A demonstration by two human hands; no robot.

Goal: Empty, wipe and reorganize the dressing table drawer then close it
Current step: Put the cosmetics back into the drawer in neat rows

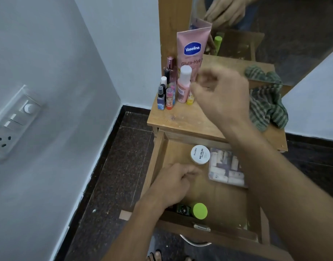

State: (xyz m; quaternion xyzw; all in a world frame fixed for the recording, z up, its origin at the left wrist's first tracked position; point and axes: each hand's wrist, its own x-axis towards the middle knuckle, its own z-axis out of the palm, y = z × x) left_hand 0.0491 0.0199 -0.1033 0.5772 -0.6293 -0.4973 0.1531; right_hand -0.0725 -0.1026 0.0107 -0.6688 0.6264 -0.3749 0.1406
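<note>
The wooden drawer (pixel 156 157) is pulled out below the dressing table top (pixel 180 119). My left hand (pixel 173 183) is inside the drawer at its left side with the fingers curled under; whatever they hold is hidden. In the drawer lie a white nail polish jar (pixel 200 154), a clear packet of small white pieces (pixel 228 169), a green-capped bottle (pixel 200 210) and a dark small item (pixel 182 210). My right hand (pixel 222 95), blurred, hovers over the table top beside a pink white-capped bottle (pixel 183 85) and a small yellow bottle (pixel 190 100), fingers loosely bent, nothing seen in them.
On the table top stand a pink Vaseline tube (pixel 192 51), a perfume bottle (pixel 171 68) and small nail polish bottles (pixel 161 100). A green striped cloth (pixel 265 108) lies at the right by the mirror (pixel 284 38). A wall with a switch panel (pixel 16 119) is at the left.
</note>
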